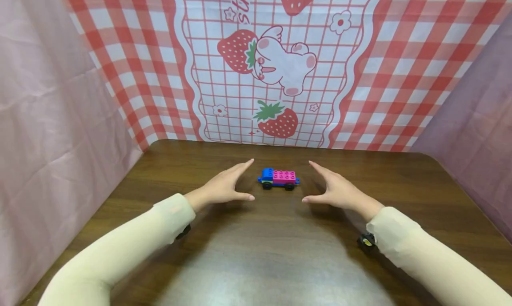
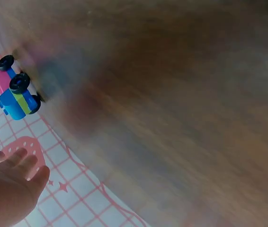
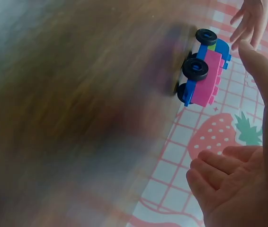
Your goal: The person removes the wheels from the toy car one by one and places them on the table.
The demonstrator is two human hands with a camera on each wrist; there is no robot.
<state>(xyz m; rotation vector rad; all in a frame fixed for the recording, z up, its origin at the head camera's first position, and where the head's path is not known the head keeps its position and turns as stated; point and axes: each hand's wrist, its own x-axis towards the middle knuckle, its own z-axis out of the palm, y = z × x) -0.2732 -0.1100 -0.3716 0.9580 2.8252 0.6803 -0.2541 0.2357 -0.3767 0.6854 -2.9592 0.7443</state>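
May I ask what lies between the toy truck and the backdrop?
Between the toy truck and the backdrop, the head view shows only bare tabletop.

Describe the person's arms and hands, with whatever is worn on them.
The left sleeve and right sleeve are long, plain and pale cream. The left hand and right hand wear no gloves. Black devices show under the sleeve ends: left device, and right device with a small yellow mark.
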